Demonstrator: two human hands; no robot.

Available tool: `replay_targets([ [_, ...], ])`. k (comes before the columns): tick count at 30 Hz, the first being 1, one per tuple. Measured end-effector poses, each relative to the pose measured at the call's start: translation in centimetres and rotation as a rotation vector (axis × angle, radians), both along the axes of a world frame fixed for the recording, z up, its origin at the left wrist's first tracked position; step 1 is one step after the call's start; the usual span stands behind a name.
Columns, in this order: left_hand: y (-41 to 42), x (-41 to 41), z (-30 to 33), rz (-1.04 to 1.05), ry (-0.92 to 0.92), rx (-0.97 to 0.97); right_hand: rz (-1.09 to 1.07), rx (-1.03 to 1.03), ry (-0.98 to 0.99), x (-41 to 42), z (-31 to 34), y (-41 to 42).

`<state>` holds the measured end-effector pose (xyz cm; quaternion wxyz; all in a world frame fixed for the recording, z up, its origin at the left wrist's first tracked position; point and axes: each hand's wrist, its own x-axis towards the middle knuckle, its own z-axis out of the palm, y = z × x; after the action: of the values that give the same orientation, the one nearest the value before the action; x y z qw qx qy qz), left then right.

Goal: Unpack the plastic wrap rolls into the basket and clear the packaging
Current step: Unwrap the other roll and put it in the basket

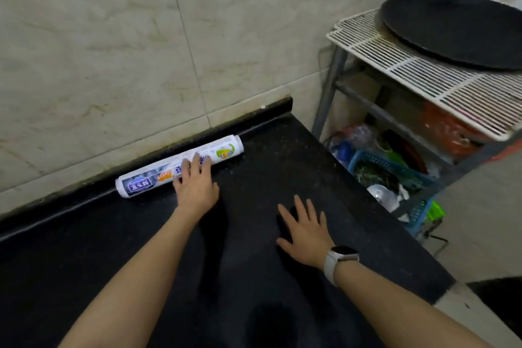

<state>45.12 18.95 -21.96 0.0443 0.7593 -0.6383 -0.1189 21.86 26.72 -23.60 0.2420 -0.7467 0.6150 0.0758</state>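
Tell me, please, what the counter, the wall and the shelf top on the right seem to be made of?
Counter: probably polished dark stone, black with fine pale specks. Wall: glazed beige tiles, with marble-like veins and grout lines. Shelf top: cream slatted grid, plastic or coated wire; I cannot tell which.

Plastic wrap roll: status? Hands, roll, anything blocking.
Left hand open, fingers on the plastic wrap roll, no grasp. Right hand open, empty, over the black counter. Roll still wrapped, lying against the wall. Nothing blocking.
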Motion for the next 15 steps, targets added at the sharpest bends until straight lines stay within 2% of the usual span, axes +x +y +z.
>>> replay_targets([
  [5,-4.4,1.8,-2.1,0.047,-0.158,0.093,0.143,0.115,0.118,-1.5,-1.7,-5.2],
  [9,-6.2,1.6,-2.2,0.064,-0.254,0.002,0.162,0.148,0.108,-2.0,-2.3,-5.5],
  [15,-3.5,1.0,-0.4,0.028,-0.249,-0.048,0.199,0.2,0.105,-2.3,-1.2,-5.9],
])
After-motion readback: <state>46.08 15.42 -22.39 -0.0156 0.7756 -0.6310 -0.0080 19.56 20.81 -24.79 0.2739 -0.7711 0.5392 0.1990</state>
